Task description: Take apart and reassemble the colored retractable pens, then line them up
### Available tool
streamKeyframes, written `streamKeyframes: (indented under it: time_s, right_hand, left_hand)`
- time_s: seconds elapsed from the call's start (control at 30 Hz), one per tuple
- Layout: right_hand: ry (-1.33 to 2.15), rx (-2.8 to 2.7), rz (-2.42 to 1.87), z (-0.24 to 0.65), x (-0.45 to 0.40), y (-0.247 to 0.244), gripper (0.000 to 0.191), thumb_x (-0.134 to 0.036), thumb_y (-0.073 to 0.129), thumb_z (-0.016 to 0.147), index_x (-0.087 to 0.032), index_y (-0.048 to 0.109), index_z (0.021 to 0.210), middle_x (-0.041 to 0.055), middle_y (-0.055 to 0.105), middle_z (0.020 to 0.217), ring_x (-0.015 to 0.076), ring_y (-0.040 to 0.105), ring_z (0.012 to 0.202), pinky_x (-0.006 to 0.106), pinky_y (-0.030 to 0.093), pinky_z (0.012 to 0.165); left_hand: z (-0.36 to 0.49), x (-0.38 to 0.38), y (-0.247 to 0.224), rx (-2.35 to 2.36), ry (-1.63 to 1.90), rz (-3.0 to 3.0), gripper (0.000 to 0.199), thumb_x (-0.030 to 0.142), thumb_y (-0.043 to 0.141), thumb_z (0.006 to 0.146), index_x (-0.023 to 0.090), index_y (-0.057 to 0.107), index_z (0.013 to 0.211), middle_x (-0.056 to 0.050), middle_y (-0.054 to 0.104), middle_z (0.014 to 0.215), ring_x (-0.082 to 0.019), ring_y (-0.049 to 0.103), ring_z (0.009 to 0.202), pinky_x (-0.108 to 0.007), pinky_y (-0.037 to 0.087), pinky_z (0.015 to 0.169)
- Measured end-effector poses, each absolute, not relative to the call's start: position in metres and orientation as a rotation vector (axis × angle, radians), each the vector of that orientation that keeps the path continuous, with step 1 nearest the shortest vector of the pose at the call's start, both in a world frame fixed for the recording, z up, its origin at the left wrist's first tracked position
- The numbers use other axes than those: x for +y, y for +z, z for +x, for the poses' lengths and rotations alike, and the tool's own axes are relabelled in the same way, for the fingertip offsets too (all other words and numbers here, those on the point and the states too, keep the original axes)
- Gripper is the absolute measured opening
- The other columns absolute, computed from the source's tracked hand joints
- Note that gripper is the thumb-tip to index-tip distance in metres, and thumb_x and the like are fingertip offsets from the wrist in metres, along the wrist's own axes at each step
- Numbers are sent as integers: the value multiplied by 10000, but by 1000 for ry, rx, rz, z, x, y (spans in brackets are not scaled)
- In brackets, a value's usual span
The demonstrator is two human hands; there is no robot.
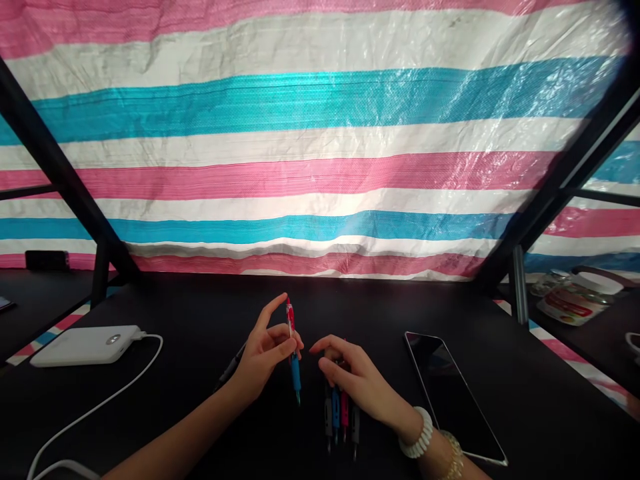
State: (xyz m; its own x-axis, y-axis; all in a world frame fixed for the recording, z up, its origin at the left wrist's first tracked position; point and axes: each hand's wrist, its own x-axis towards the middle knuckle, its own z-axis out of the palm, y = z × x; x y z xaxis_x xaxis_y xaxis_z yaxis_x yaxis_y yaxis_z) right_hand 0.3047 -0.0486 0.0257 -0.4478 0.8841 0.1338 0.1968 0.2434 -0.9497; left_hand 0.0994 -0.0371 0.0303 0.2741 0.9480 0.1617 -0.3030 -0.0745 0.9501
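A pen [296, 375] with a red top and a blue grip stands nearly upright in my left hand [260, 357], its tip pointing down. My thumb and bent fingers pinch its barrel, while the index fingertip rests at its top end. My right hand [360, 380] hovers palm down, thumb and index fingertip slightly apart, with no pen seen between them. Beneath it lie a dark pen [328, 417], a blue pen [336, 410], a pink pen [345, 417] and another dark pen [355, 427], side by side, upper ends partly hidden. Another dark pen [233, 367] lies behind my left wrist.
On the black table [200, 303], a white power bank [87, 345] with a white cable [120, 390] lies left. A phone [453, 393] lies right, close to my right forearm. Black frame bars [70, 167] slant on both sides. Jars [575, 300] stand beyond the right bar.
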Motion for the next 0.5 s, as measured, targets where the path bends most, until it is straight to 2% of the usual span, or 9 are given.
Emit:
streamKeyframes:
  time_s: [0.23, 0.5]
  right_hand:
    - [1192, -1811, -1019, 304, -48, 27, 229, -371, 541, 952, -188, 627, 1058, -48, 520, 648, 117, 505, 598, 240, 394, 577]
    - [1174, -1805, -1024, 304, -49, 27, 222, -373, 540, 952, -192, 636, 1037, -49, 518, 642, 117, 511, 595, 239, 395, 573]
  left_hand:
    - [98, -36, 29, 734, 1172, 1209, 789, 228, 712, 812, 292, 286, 1474, 15, 667, 754, -149, 614, 688, -291, 457, 686]
    - [99, -34, 25, 731, 1118, 1268, 685, 207, 745, 765, 263, 378, 1342, 27, 661, 682, -156, 615, 596, -269, 480, 564]
